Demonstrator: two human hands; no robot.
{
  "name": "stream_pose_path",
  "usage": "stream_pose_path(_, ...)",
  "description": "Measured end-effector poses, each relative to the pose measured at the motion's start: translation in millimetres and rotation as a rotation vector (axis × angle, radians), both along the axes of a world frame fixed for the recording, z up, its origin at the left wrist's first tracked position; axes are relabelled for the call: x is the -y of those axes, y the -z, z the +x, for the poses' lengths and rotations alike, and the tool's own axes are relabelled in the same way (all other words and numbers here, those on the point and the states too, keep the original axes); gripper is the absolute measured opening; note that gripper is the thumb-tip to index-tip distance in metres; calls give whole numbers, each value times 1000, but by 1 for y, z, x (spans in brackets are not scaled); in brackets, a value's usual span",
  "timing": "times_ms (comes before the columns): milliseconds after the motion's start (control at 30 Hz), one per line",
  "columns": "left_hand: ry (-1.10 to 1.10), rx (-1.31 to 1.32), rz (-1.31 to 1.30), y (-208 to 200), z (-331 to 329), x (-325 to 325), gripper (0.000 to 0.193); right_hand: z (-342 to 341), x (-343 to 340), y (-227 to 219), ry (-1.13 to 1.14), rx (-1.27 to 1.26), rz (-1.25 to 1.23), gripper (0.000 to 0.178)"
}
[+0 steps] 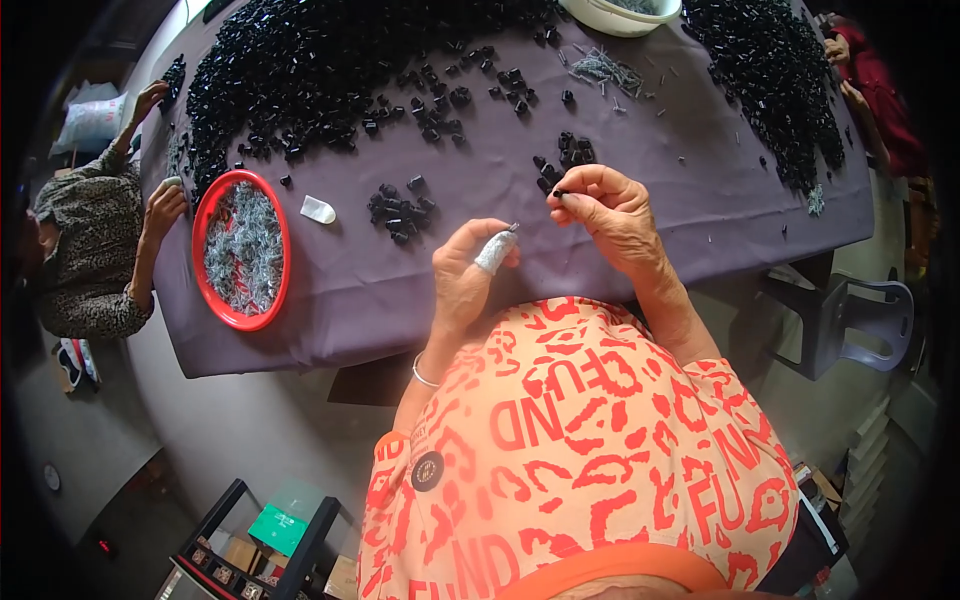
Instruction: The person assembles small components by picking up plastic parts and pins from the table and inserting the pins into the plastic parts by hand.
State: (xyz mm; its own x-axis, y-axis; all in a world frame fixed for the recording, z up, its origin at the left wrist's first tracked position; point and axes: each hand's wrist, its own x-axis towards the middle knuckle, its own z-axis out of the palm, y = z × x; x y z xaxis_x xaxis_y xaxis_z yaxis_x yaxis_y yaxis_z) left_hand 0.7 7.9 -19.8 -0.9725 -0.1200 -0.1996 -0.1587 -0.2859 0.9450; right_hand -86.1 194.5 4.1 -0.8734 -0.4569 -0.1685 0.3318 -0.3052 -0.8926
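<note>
My left hand [458,280] is closed, with a white cover [494,253] wrapped round one digit. A small grey metal piece [514,227] sticks out at its tip; the fingers pinch it. To the right, my right hand [622,222] pinches a small black part [559,194] between thumb and fingers. The two hands are apart, just above the table's near edge. Beyond my right hand lies a small cluster of black parts [575,150]. Another small group of black parts [398,212] sits beyond my left hand.
A red oval basket [287,250] of grey metal pieces stands on the purple-covered table [330,290], beside a white finger cover [318,209]. Black parts heap [290,80] across the far side. A white bowl [610,20] stands there too. People work at both sides; a grey chair [850,320] stands right.
</note>
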Motion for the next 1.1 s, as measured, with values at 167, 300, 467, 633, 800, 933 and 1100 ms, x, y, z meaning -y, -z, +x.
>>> stream_pose_path(167, -24, -5, 53, 0, -1, -2, 15, 7, -3, 5, 34, -4, 32, 13)
stream_pose_path(300, -25, -18, 47, 1, 0, -3, 15, 13, -7, 13, 128, -280, 345, 11)
stream_pose_path(467, -22, -34, 36, 0, 0, -1, 16, -1, -15, 12, 153, -1117, 1066, 14)
stream_pose_path(633, -26, -34, 56, 3, 0, -1, 15, -19, 0, 8, 255, -1097, 1069, 13)
stream_pose_path(800, -38, -5, 78, 0, -1, -2, 13, -29, 17, 7, 122, -1141, 1289, 18)
stream_pose_path(933, -36, 1, 63, 2, -1, -3, 13, -21, 23, 15, 180, -1095, 1282, 19)
stream_pose_path(1100, -24, -10, 64, 2, 0, -2, 12, -18, 24, 12, 195, -1138, 1157, 19)
